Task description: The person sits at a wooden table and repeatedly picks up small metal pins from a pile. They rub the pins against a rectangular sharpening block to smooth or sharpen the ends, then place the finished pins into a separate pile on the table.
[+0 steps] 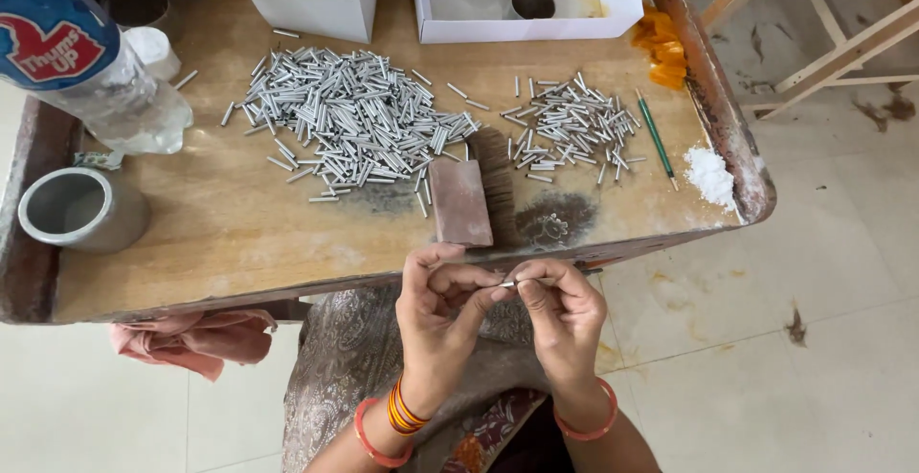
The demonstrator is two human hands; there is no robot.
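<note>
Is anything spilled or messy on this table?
Yes. White powder lies in a loose heap at the table's right corner, and a dark smudge stains the wood by the brush. The metal tubes lie in scattered piles.

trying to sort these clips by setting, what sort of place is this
Probably a small handwork workshop: a worn wooden table heaped with short metal tubes, white boxes holding more, and both hands working one small piece.

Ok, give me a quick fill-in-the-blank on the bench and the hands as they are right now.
1. Both hands pinch one small metal ____ between them.
2. The bigger pile of tubes lies to the ____ of the brush.
3. The green stick lies beside a heap of ____ powder.

Missing words: tube; left; white
</note>
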